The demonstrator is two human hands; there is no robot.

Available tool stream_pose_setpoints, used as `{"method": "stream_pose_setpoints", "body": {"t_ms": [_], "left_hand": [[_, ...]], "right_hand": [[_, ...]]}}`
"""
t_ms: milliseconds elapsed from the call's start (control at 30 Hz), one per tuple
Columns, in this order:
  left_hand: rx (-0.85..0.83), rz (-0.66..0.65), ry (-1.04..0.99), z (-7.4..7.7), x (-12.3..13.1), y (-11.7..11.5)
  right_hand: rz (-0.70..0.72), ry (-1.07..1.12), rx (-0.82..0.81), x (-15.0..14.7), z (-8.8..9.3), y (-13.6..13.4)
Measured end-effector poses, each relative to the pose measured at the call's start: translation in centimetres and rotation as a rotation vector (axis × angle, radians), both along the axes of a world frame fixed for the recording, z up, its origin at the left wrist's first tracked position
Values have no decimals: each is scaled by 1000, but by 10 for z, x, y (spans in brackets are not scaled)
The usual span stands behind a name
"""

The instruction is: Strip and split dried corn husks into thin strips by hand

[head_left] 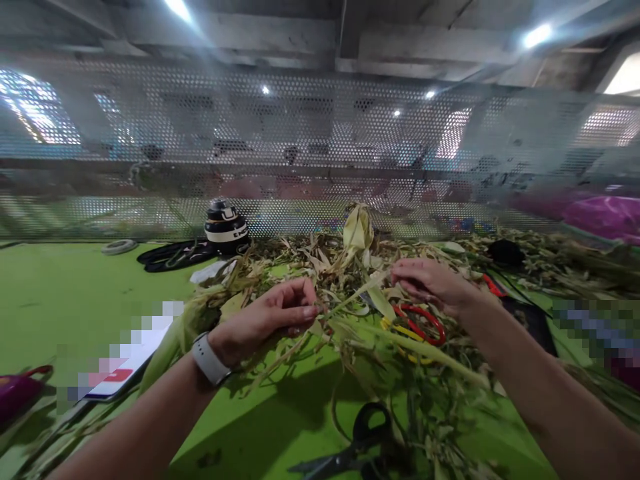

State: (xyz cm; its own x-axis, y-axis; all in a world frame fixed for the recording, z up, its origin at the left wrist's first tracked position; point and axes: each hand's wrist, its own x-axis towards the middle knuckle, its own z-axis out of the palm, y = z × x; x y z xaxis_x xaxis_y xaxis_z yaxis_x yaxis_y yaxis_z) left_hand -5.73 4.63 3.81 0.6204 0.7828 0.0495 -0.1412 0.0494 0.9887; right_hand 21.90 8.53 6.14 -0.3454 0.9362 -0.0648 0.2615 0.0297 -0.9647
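Note:
A pale green strip of husk (pixel 357 293) stretches between my two hands above the green table. My left hand (pixel 280 310), with a light watch band at the wrist, pinches its lower left end between thumb and fingers. At the upper right end, the closed fingers of my right hand (pixel 425 281) grip the same strip. Under the hands lie loose dry husks and leaves. Red-handled scissors (pixel 425 323) and a yellow handle (pixel 407 340) rest just below my right hand. A bundled husk piece (pixel 357 230) stands upright behind the hands.
Black-handled scissors (pixel 355 447) lie near the front edge. A black jar (pixel 226 228) stands at the back left beside a black coil (pixel 175 255). A perforated metal screen (pixel 300 147) rises behind the table (pixel 65 287). Purple plastic (pixel 607 217) is at the far right.

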Motion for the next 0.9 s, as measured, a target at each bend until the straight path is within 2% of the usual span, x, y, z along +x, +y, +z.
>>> {"method": "stream_pose_setpoints", "body": {"t_ms": [100,167,267,400,467,533,667,800,867,900], "left_hand": [[-96,24,-68,-1,8,-3],[-172,116,-97,-2,13,-1],[-276,280,-134,-5,15,5],[-340,353,-158,-12,11,14],[-348,368,-150,-14,9,16],[-355,380,-149,-15,8,17],[-369,383,-162,-12,5,17],[-351,389,-124,-8,1,17],[-354,373,-117,-7,-1,17],[-358,363,-127,-7,-1,17]], "right_hand": [[-40,-112,62,-15,-22,3],[-50,-152,112,-24,-31,2],[-21,-111,150,-29,-33,-3],[147,295,-50,-28,-26,-7],[143,506,-131,-29,-25,-7],[109,608,-189,-29,-23,-6],[75,521,-202,-11,-11,-2],[-71,482,8,37,7,8],[-101,275,120,57,8,15],[-87,68,170,63,6,18]]}}
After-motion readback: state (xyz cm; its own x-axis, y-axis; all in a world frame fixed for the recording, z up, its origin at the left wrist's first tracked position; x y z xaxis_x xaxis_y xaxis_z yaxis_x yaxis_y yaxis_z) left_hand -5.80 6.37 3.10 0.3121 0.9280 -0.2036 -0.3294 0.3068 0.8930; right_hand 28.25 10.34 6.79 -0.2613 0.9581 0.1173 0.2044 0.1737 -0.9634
